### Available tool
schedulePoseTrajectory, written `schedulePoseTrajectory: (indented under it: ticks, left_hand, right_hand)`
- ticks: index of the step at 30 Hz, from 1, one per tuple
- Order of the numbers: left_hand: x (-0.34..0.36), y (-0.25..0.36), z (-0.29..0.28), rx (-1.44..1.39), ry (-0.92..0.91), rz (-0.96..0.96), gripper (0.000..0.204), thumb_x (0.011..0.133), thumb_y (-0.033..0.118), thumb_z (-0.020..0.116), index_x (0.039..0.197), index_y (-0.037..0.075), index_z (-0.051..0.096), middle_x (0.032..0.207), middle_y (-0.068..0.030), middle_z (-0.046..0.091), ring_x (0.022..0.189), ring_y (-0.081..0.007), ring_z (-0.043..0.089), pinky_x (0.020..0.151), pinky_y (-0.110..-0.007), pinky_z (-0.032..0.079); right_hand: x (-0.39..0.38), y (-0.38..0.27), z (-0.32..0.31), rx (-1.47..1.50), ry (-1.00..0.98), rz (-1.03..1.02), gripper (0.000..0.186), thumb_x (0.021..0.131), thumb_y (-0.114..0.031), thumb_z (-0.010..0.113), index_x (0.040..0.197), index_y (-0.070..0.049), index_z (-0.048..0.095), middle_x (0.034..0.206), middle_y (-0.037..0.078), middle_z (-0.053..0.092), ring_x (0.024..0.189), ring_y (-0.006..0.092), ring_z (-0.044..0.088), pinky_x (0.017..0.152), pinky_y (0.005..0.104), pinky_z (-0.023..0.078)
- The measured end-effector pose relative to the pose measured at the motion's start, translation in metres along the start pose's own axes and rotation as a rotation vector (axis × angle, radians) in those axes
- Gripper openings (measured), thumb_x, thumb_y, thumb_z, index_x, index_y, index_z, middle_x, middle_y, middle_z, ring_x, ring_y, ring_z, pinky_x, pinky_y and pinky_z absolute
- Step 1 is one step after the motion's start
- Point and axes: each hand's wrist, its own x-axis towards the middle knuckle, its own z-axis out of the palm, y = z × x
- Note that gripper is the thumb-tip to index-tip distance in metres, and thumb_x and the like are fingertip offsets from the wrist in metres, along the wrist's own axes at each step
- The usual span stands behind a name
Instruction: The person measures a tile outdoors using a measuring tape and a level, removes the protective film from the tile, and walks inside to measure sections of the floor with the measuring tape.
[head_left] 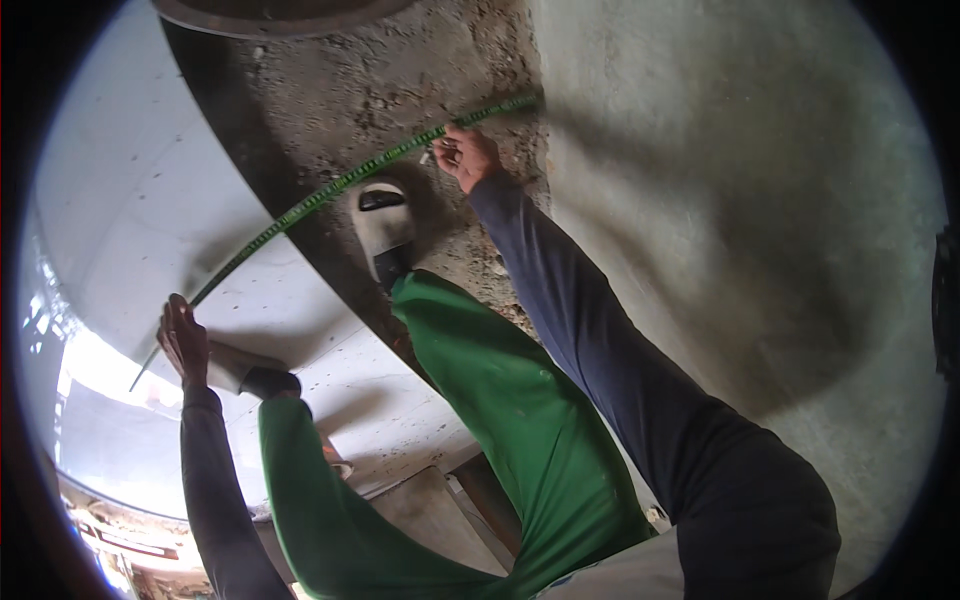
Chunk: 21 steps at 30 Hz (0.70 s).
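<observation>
Dark sleeves and green trousers (520,420) fill the near part. Right hand (466,155) has its fingers (447,150) pinched together on a green measuring tape (330,190) above the rough concrete floor (400,80). Left hand (184,340) closes its fingers around the tape's other end, over the pale slab (150,200).

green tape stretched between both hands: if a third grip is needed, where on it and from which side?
Probably the bare mid-span of the green tape, between the left hand and right hand. It runs taut as a thin flat strip, so pinch across its flat faces, coming from above, clear of the grey shoe just below it.
</observation>
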Motion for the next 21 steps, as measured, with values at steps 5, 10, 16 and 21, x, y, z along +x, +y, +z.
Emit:
schedulePoseTrajectory:
  ticks: [5, 10, 16, 21]
  left_hand:
    - [-0.04, -0.001, -0.104, -0.164, -0.041, 0.071, 0.01, 0.092, 0.005, 0.06, 0.102, 0.008, 0.06, 0.078, -0.0161, 0.062, 0.073, -0.0382, 0.063, 0.064, -0.049, 0.046]
    - [-0.117, 0.019, -0.267, -0.243, -0.015, 0.067, 0.008, 0.094, 0.005, 0.061, 0.097, 0.008, 0.068, 0.078, -0.0149, 0.064, 0.07, -0.0351, 0.065, 0.064, -0.044, 0.049]
    - [-0.194, 0.067, -0.428, -0.448, 0.074, -0.015, 0.005, 0.088, 0.0, 0.068, 0.084, 0.003, 0.069, 0.078, -0.0116, 0.07, 0.072, -0.0256, 0.068, 0.066, -0.037, 0.053]
    - [-0.256, 0.076, -0.505, -0.484, 0.141, -0.162, 0.006, 0.086, -0.002, 0.067, 0.082, 0.002, 0.069, 0.078, -0.0122, 0.071, 0.071, -0.0282, 0.067, 0.066, -0.038, 0.053]
  right_hand:
    - [-0.064, -0.019, 0.007, 0.079, -0.016, 0.031, 0.022, 0.092, -0.021, 0.074, 0.101, -0.006, 0.06, 0.089, 0.01, 0.068, 0.071, 0.0193, 0.066, 0.063, 0.0335, 0.056]
    - [-0.181, -0.038, 0.043, 0.135, -0.074, 0.171, 0.02, 0.095, -0.024, 0.072, 0.095, -0.008, 0.06, 0.086, 0.007, 0.066, 0.07, 0.0153, 0.064, 0.062, 0.0307, 0.053]
    - [-0.318, -0.119, 0.09, 0.096, -0.231, 0.124, 0.02, 0.091, -0.027, 0.077, 0.091, -0.013, 0.064, 0.08, 0.003, 0.068, 0.071, 0.0155, 0.069, 0.062, 0.0319, 0.055]
    - [-0.391, -0.176, 0.148, -0.013, -0.306, 0.095, 0.022, 0.089, -0.031, 0.079, 0.092, -0.014, 0.065, 0.081, 0.001, 0.068, 0.071, 0.015, 0.069, 0.062, 0.0322, 0.056]
